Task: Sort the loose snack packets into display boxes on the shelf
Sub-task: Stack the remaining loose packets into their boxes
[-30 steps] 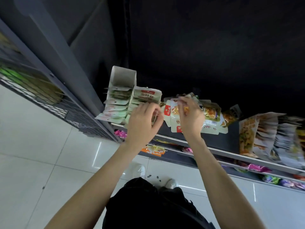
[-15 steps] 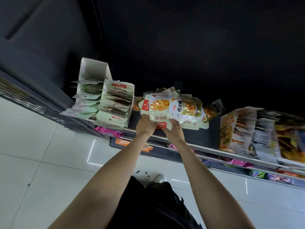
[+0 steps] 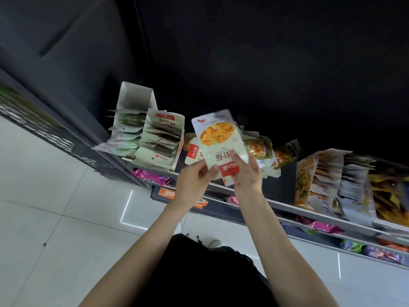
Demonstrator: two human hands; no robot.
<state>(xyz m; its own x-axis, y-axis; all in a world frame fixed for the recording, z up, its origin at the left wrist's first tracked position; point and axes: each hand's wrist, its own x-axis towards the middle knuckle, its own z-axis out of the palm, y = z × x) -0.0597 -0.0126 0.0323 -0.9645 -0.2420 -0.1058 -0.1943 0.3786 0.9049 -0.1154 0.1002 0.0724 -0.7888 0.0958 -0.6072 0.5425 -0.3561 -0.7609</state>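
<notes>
A white snack packet (image 3: 218, 138) with an orange food picture and a red label stands raised above the shelf (image 3: 287, 207). My left hand (image 3: 194, 182) pinches its lower left edge. My right hand (image 3: 246, 176) grips its lower right, fingers over the front. Behind it lies a loose pile of similar packets (image 3: 263, 151) on the shelf. To the left stand two open display boxes (image 3: 155, 140) filled with pale green packets.
More display boxes of packets (image 3: 327, 185) fill the shelf to the right. Lower shelves hold pink and coloured wrappers (image 3: 150, 177). A dark wire rack (image 3: 55, 134) runs along the left. White floor tiles lie below.
Both hands have lifted one white packet up out of the loose pile, where half a second ago they gripped the bunch low on the shelf.
</notes>
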